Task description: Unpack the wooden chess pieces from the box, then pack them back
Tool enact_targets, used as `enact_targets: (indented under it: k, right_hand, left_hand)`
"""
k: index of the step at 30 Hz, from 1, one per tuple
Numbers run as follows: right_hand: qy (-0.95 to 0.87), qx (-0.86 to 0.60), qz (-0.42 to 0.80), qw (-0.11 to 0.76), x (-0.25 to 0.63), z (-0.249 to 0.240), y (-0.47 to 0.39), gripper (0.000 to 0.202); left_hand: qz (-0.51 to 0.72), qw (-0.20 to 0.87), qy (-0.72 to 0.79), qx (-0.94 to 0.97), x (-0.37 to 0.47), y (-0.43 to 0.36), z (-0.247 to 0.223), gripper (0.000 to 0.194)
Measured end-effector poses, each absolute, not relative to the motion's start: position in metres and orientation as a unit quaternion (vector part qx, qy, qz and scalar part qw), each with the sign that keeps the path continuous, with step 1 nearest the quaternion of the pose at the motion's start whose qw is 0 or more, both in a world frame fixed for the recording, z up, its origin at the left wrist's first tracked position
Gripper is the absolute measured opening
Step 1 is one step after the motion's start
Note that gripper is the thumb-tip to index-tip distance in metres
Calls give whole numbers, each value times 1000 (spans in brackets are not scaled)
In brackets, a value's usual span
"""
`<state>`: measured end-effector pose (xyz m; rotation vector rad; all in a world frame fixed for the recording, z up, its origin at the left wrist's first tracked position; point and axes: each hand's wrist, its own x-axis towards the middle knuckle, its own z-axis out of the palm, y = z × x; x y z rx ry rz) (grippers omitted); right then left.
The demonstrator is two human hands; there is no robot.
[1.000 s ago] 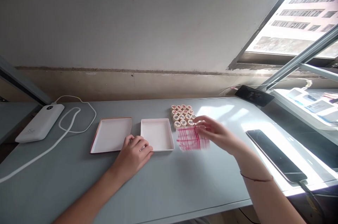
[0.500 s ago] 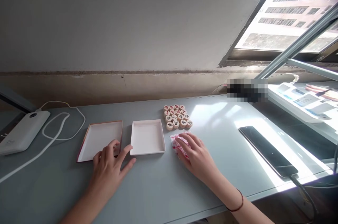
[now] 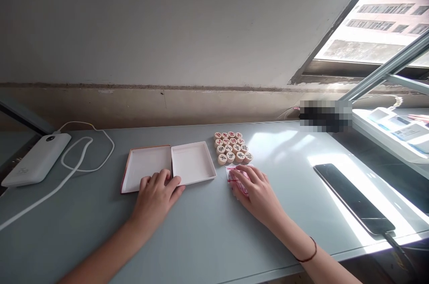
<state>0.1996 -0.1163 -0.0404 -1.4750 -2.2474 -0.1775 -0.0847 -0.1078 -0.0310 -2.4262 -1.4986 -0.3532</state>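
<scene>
My left hand (image 3: 157,199) is at the front of two shallow boxes, its fingers curled over the near right corner of the box lid (image 3: 147,165), which is white inside with an orange-red outer edge. Its index finger and thumb reach the near left corner of the white box tray (image 3: 193,163); lid and tray touch side by side. My right hand (image 3: 256,188) lies over a folded sheet (image 3: 231,172) with red lines, fingers bent around it; part of the sheet is hidden. Just behind stand stacked Chinese chess pieces (image 3: 233,148) in rows, with red and black characters.
A white power bank (image 3: 36,159) with a looped white cable (image 3: 78,165) lies at left. On the right, a black phone (image 3: 353,197) is plugged into a dark cable. A white organiser (image 3: 395,136) and metal frame stand beyond it. The wall closes the table's back.
The lid has slid right against the tray, closing the gap between them, and the tray has turned slightly. My left hand's fingers have drawn closer together. My right hand stays on the sheet.
</scene>
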Motion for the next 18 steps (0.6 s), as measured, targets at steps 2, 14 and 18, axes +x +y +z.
enact_targets:
  k: [2,14,18]
  right_hand:
    - [-824,-493,-84,265,191,-36,-120,21]
    - [-937,-265,42,223,116,-55,-124,12]
    - [-933,-270,92,222,123,-50,-119,12]
  left_hand:
    - [-164,170,-513,-826,-82,-110,-27,17]
    - [-191,-56,-358,-912,-62,-126,-41,18]
    - [-186,-82,-363,-909,-62,-122,-42,19]
